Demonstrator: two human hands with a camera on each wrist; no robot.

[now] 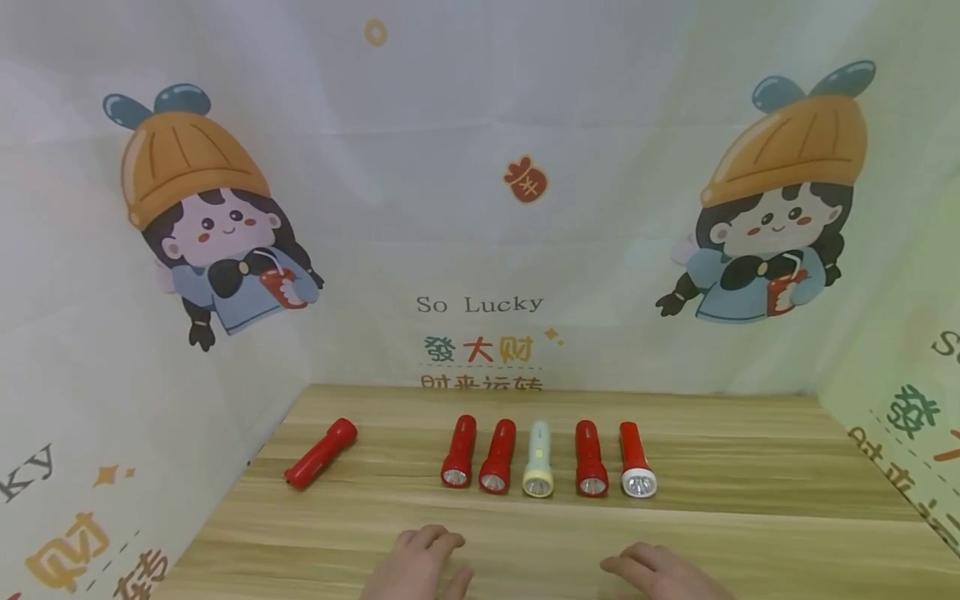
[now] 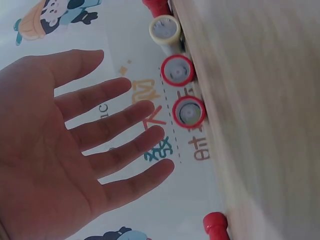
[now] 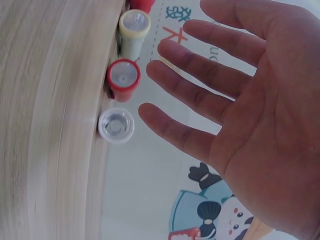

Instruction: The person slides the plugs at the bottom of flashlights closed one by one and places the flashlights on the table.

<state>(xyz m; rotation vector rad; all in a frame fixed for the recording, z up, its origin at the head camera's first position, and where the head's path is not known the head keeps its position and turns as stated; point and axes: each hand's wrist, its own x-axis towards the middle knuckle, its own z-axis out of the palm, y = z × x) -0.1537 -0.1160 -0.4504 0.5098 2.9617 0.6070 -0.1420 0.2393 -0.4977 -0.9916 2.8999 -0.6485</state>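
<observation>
My left hand (image 1: 422, 565) is over the front of the table, its fingers spread and holding nothing, as the left wrist view confirms. To its right, my right hand (image 1: 663, 573) is likewise empty with fingers extended. Beyond them stretches a row of flashlights, lenses facing me: a red one (image 1: 459, 450), a second red one (image 1: 498, 456), a pale green one with a yellow rim (image 1: 539, 458), another red one (image 1: 590, 457), and a red one with a white head (image 1: 636, 458). Apart at the left, a red flashlight (image 1: 321, 454) lies diagonally, its head pointing away.
The wood-grain table (image 1: 750, 467) carries all the flashlights. A printed cloth (image 1: 600, 275) with cartoon figures and lettering hangs behind it and along both sides. A wider gap separates the pale green flashlight from the red one to its right.
</observation>
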